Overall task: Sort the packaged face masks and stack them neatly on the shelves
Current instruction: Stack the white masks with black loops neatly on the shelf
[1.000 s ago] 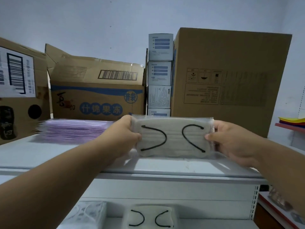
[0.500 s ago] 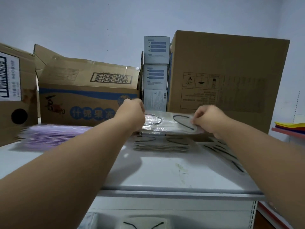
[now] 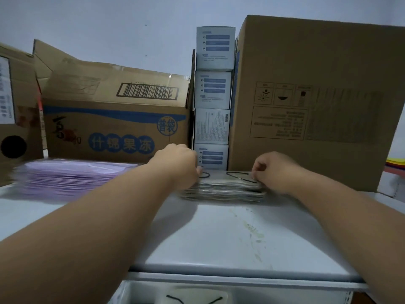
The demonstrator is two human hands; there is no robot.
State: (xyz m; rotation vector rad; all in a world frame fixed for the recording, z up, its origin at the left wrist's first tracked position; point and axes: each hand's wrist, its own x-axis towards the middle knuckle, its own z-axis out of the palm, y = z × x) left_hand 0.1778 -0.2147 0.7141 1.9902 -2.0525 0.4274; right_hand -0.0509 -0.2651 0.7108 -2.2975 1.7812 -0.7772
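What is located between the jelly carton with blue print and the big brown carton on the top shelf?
The head view shows a column of four small white-blue boxes between the jelly carton and the big carton.

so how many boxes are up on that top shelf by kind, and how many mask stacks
brown cardboard cartons: 3 (left edge, printed one, big right one)
small white-and-blue boxes, stacked in a column: 4
mask stacks: 2 (purple, grey with black loops under both hands)
total: 9
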